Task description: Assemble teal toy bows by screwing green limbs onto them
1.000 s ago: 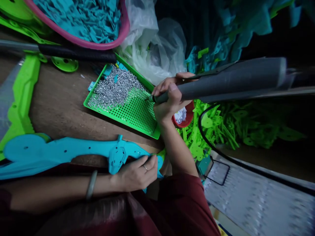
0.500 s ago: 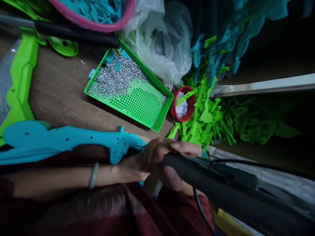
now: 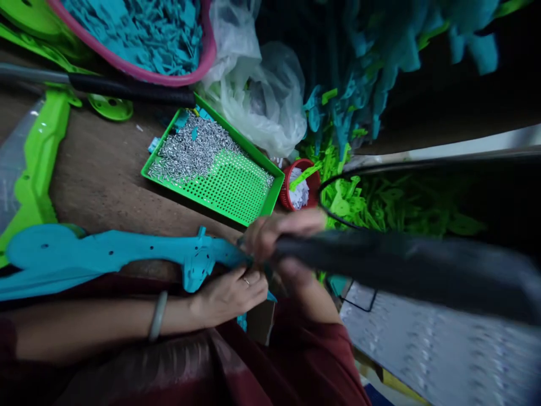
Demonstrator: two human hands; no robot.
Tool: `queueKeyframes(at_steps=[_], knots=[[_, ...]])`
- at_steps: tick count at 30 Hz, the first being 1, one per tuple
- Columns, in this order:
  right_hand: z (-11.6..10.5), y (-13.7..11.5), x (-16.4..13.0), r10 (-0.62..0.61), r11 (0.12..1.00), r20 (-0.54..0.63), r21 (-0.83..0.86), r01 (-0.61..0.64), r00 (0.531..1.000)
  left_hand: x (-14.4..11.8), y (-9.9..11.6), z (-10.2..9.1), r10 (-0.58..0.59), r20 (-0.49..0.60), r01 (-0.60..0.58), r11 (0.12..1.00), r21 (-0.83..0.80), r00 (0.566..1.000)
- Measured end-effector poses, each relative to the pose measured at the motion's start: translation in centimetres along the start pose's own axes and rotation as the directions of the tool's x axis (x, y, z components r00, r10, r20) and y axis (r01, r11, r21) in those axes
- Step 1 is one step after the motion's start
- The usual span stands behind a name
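Long teal plastic part (image 3: 118, 254) flat across lower left of frame, holes along it. Dark blurred power screwdriver (image 3: 380, 265) right of centre, tip at part's right end.

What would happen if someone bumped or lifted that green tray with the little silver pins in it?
The green tray looks like thin moulded plastic, so probably light and fairly stiff. Its load of silver pins is heaped at one end, so it would likely tip that way when lifted. The pins look loose and smooth; a push could send them sliding, though the raised rim should hold most in.
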State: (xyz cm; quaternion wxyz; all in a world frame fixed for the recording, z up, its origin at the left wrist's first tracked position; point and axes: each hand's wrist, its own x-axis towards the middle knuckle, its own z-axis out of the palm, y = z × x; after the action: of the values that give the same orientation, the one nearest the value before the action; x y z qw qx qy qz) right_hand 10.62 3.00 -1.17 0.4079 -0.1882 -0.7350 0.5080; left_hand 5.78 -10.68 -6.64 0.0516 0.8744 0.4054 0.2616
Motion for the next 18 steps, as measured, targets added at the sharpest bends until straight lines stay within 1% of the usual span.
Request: queueKeyframes(at_steps=[1, 2, 3, 4, 5, 6, 8, 12, 14, 16, 18], knots=[[-0.9, 1.0, 1.6, -0.078, 0.997, -0.119, -0.005, 0.078, 0.990, 0.2, 0.0, -0.1, 0.045, -0.026, -0.044, 0.999, 0.029, 0.999], [-1.6, 2.2, 3.2, -0.136, 0.989, -0.274, -0.093, 0.115, 0.952, 0.4, -0.1, -0.1, 0.092, -0.049, -0.089, 0.994, 0.057, 0.995], [-2.2, 3.5, 4.6, -0.180, 0.977, -0.397, -0.181, 0.116, 0.900, 0.5, -0.1, 0.0, 0.133, -0.065, -0.127, 0.989, 0.080, 0.989], [-2.7, 4.6, 5.8, -0.196, 0.967, -0.483, -0.237, 0.088, 0.853, 0.6, -0.2, 0.0, 0.164, -0.073, -0.157, 0.983, 0.093, 0.984], [-2.9, 5.7, 6.6, -0.190, 0.964, -0.541, -0.261, 0.051, 0.820, 0.7, -0.2, 0.0, 0.186, -0.079, -0.179, 0.980, 0.092, 0.979], [-3.0, 6.5, 7.2, -0.167, 0.967, -0.571, -0.253, 0.021, 0.804, 0.7, -0.3, 0.1, 0.202, -0.079, -0.196, 0.977, 0.085, 0.976], [-2.9, 7.4, 7.5, -0.119, 0.982, -0.589, -0.191, 0.006, 0.800, 0.7, -0.3, 0.1, 0.213, -0.082, -0.208, 0.976, 0.070, 0.973], [-2.5, 7.6, 7.0, -0.091, 0.995, -0.560, -0.078, 0.057, 0.824, 0.4, -0.1, 0.0, 0.190, -0.141, -0.179, 0.980, 0.087, 0.972], [-2.6, 7.5, 6.9, -0.093, 0.995, -0.561, -0.085, 0.055, 0.822, 0.0, 0.1, 0.1, 0.193, -0.173, -0.179, 0.979, 0.094, 0.966], [-2.8, 7.6, 6.8, -0.083, 0.990, -0.568, -0.139, 0.004, 0.819, -0.6, 0.4, 0.3, 0.200, -0.196, -0.189, 0.979, 0.072, 0.960], [-3.0, 7.7, 6.7, -0.068, 0.985, -0.561, -0.168, -0.033, 0.825, -1.1, 0.5, 0.4, 0.179, -0.203, -0.175, 0.984, 0.040, 0.963]])
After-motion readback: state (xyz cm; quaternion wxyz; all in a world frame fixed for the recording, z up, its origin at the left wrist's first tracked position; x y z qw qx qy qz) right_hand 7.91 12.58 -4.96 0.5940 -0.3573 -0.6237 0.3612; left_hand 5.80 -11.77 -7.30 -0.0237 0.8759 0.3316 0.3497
